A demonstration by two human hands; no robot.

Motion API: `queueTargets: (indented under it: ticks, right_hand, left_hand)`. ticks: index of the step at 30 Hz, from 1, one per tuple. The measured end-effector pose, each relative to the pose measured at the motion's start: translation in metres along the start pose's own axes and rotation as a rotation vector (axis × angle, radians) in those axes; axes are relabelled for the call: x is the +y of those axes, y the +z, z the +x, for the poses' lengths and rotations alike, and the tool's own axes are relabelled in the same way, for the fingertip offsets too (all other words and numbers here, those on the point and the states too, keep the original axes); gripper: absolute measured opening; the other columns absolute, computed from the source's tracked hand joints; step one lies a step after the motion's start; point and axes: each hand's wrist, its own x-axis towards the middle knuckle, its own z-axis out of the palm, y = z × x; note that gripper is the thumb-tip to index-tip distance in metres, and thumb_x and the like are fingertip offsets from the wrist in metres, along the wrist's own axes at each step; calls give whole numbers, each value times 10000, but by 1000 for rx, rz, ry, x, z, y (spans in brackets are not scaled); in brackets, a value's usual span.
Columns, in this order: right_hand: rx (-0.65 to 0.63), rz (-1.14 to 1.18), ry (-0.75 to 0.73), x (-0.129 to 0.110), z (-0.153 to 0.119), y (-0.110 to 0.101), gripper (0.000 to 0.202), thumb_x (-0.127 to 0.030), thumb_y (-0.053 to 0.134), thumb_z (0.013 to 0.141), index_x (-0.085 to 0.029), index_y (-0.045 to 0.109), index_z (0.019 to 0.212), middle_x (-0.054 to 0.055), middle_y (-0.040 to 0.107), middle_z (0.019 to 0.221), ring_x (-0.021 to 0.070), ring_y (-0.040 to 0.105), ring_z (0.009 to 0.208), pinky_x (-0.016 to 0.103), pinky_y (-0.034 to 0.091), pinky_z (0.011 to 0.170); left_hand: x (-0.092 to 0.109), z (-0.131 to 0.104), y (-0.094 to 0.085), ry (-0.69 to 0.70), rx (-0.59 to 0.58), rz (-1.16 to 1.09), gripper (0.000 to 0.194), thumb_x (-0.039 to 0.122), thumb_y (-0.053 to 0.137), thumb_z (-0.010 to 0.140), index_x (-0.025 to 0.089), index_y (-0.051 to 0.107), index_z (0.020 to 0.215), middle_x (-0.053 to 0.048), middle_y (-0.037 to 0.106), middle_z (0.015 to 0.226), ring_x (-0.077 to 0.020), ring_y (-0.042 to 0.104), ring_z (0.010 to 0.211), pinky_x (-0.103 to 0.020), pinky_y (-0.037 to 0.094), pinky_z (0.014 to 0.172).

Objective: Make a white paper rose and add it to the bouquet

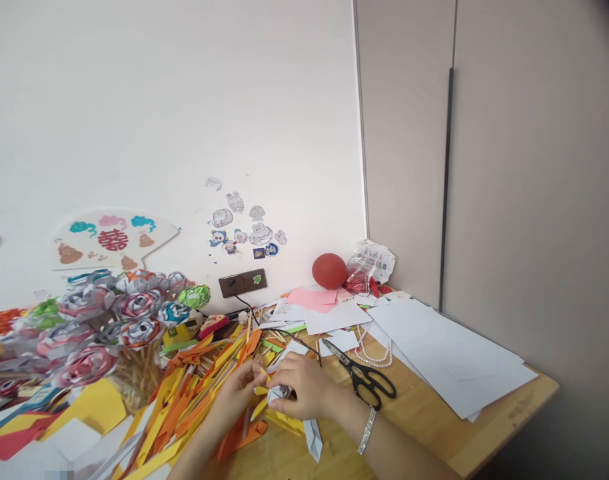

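My right hand (304, 383), with a sparkling bracelet at the wrist, is closed around a small white-grey folded paper flower (278, 393). Close beside it, the fingers of my left hand (239, 393) are pinched at a yellow paper strip (263, 375) by the flower's edge; the exact grip is partly hidden. More yellow folded strips (287, 423) lie under my hands. A white folded strip (313, 440) sticks out below my right hand. Orange strips (244, 433) lie on the wooden table (414, 413) under and beside my left wrist.
Black scissors (362, 377) and a pearl string (372, 353) lie right of my hands, near white sheets (444, 353). A red balloon (329, 271) rests by the wall. Bunched paper flowers (134, 307) stand left. A black cable (244, 303) runs from a socket (242, 283).
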Motion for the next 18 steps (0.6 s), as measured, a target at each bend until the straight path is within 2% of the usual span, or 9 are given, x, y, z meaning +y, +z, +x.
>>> queueTargets:
  ticks: [6,12,15,18]
  right_hand:
    - [49,-87,75,-2,1,5,296,-437,679,670,-179,620,801,18,598,752,174,503,754,279,405,695]
    - [142,36,163,-4,1,9,68,-211,673,683,-186,622,720,8,590,731,160,526,760,250,422,687]
    - [139,115,159,-1,0,11,69,-201,694,678,-185,641,718,10,611,731,162,539,771,259,429,705]
    - [137,200,157,2,0,9,122,-257,693,702,-192,663,801,18,636,809,157,546,806,266,429,737]
  left_hand:
    - [6,-2,6,-10,19,6,315,457,674,608,173,546,561,7,552,554,-143,513,556,-255,398,561]
    - [3,-2,5,42,26,29,303,454,656,643,177,555,575,11,542,563,-144,504,572,-259,403,586]
    - [3,-1,3,59,18,36,290,443,656,654,175,571,582,3,560,577,-145,511,578,-260,405,593]
    - [3,-2,1,65,37,22,297,451,655,656,175,572,584,5,559,574,-143,513,573,-257,408,585]
